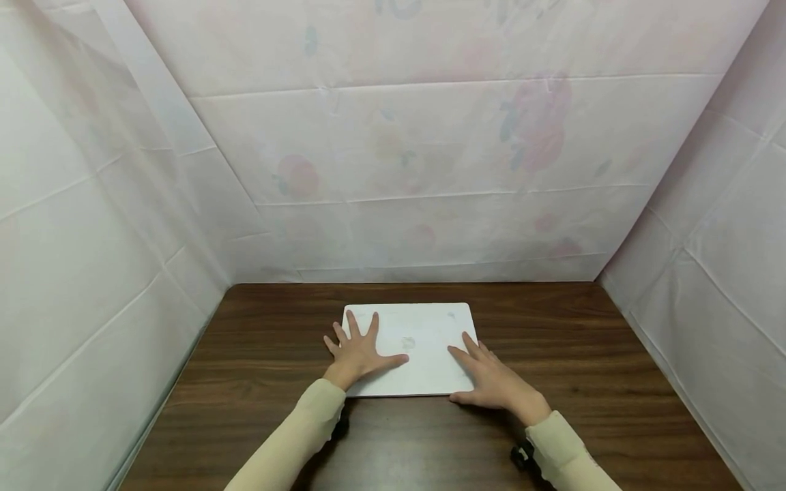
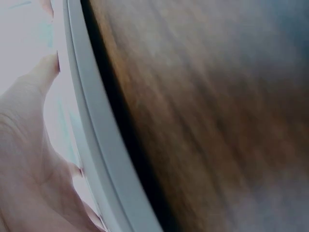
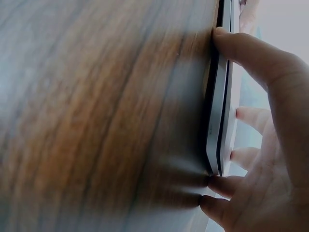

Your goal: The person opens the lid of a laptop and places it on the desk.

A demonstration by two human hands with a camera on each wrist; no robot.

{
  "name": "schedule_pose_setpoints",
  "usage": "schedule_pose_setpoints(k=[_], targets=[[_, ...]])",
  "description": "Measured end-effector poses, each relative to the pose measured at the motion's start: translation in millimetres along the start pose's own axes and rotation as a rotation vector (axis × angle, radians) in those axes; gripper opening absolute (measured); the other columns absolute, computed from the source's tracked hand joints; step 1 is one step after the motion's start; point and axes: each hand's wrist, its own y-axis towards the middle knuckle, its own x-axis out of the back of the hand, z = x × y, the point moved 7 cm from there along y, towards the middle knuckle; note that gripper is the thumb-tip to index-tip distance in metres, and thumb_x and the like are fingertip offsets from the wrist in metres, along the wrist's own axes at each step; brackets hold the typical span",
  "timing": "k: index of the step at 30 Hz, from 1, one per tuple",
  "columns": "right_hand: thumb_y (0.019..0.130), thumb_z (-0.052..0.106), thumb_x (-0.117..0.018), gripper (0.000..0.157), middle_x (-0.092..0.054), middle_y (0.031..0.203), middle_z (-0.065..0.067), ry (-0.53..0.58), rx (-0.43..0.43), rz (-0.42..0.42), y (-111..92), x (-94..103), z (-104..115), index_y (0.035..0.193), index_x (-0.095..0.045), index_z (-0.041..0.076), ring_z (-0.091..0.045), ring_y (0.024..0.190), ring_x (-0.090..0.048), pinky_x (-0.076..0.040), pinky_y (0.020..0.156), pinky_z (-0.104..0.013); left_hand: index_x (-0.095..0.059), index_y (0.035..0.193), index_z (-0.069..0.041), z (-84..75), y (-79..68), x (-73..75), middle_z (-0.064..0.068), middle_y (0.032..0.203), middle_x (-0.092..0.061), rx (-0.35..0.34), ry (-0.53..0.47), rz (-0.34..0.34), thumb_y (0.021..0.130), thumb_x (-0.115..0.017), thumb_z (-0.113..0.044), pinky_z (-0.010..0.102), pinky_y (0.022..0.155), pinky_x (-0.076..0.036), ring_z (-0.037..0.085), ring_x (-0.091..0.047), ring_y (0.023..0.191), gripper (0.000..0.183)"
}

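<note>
A closed white laptop [image 1: 424, 368] lies flat on the brown wooden table, a faint round mark at the middle of its lid. Over the lid's left part my left hand [image 1: 362, 354] is spread wide, thumb pointing inward and little finger out past the left edge. My right hand [image 1: 494, 382] rests at the front right corner. Its thumb touches the front edge of the laptop [image 3: 218, 116] in the right wrist view. Two fingertips lie on the lid there, and two more reach down beside the right edge to the table.
The dark wood-grain table [image 1: 583, 382] extends on every side of the laptop. A pale patterned cloth [image 1: 424, 136] hangs behind it. Plain white cloth walls [image 1: 74, 259] stand along the left and right sides.
</note>
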Motion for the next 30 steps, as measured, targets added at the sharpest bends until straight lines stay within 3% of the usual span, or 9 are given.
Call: schedule_pose_setpoints(k=[16,30], targets=[[0.078,0.065,-0.067,0.091,-0.011,0.162,-0.016,0.050,-0.031,0.021,-6,3.5,-12,0.152,-0.033,0.024,-0.051,0.142,-0.020,-0.033,0.105,-0.065,-0.016,0.155,-0.034,-15.2,0.3,-1.6,0.024,0.160,0.008,0.013,0.006,-0.004,0.054,-0.052,-0.096,0.077,0.105,-0.001,0.059,0.001,0.141,0.123],[0.078,0.066,-0.067,0.091,-0.012,0.162,-0.015,0.051,-0.044,0.015,-8,1.8,-14,0.152,-0.033,0.024,-0.049,0.143,-0.020,-0.036,0.104,-0.063,-0.016,0.155,-0.035,-15.8,-0.8,-4.5,0.023,0.160,0.009,0.019,0.015,-0.002,0.053,-0.049,-0.098,0.077,0.105,-0.001,0.057,0.001,0.142,0.124]])
